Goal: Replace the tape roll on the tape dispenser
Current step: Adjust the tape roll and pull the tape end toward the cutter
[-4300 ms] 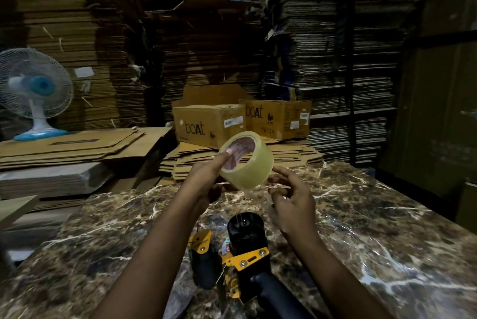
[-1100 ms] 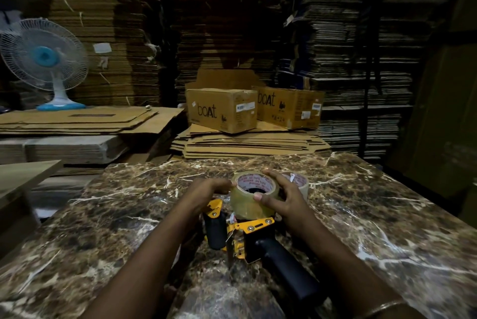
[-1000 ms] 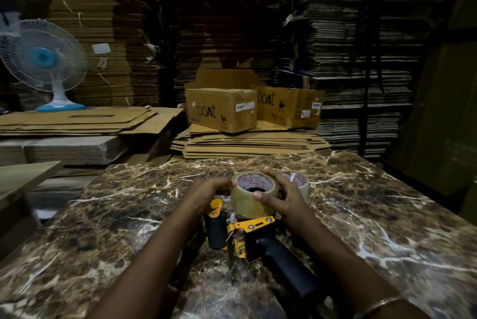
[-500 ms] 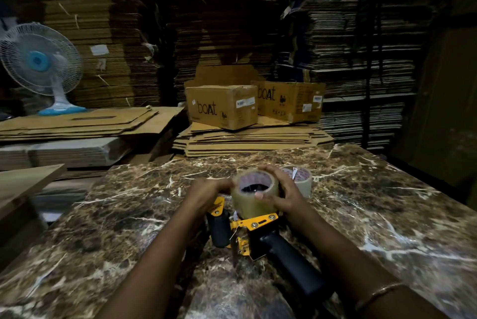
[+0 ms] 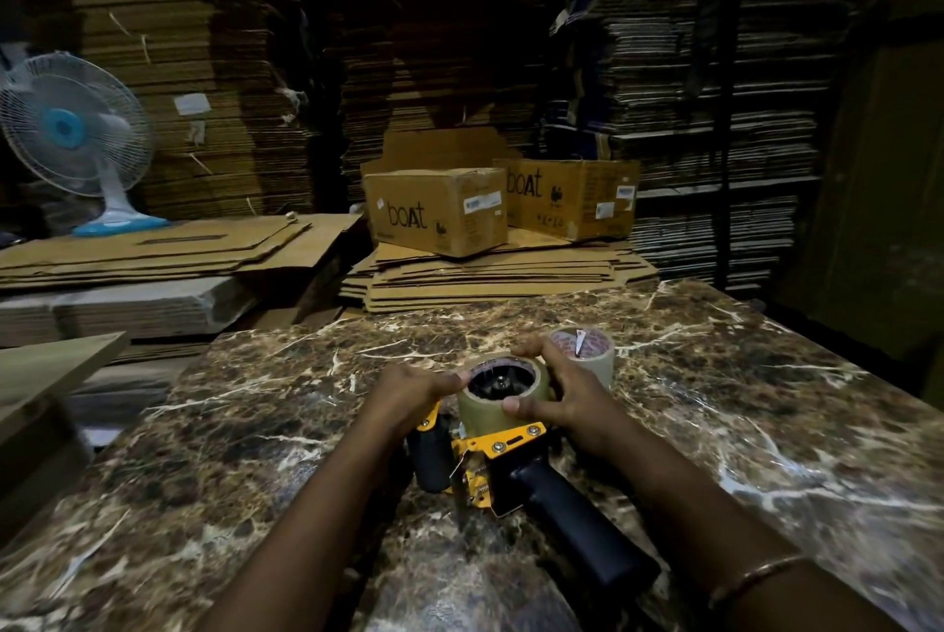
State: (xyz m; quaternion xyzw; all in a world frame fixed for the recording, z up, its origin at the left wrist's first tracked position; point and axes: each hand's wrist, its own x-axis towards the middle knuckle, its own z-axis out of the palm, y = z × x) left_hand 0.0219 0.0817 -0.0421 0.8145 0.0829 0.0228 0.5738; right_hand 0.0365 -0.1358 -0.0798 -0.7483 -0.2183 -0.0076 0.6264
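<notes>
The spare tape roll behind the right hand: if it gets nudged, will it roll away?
Probably not: the spare tape roll lies flat on the marble table, so it should slide. It looks nearly used up, so likely light.

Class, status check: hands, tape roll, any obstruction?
Left hand and right hand grip roll, seating it on dispenser. Spare roll behind, touching right hand.

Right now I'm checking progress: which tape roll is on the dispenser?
The fuller tape roll gripped by both hands, seated on the dispenser; the thinner roll stands apart behind.
</notes>
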